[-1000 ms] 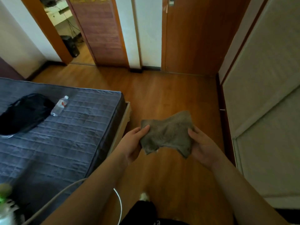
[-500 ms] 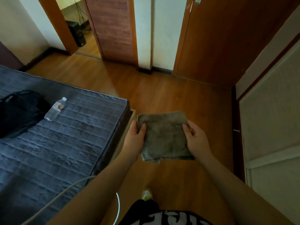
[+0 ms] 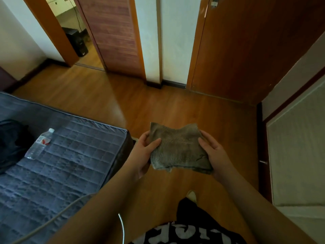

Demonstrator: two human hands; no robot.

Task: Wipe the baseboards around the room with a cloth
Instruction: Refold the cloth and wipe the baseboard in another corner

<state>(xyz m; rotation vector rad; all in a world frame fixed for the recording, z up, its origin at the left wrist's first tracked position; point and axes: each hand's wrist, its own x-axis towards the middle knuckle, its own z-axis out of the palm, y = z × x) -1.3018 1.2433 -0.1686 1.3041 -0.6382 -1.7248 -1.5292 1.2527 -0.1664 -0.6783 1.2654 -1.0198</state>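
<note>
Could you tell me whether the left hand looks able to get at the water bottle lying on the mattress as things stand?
Probably not yet: the left hand is busy holding the cloth together with the right hand. The water bottle lies uncovered on the mattress, off to the left.

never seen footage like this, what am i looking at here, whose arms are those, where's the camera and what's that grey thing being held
There is no machine here. A person wears a wide-angle camera on the head, looking forward and down, so the two arms reaching up from the bottom edge are that person's own.

The left hand and the right hand each grip one side of a grey-brown cloth, held folded above the wooden floor. It touches nothing else.

To the left is a bed with a grey quilted mattress. On it lie a clear plastic water bottle on its side and a black bag.

The cloth is meant for the dark baseboard, the strip along the foot of the walls. One stretch shows ahead, between the two wooden doors. No wiping has begun.
</note>
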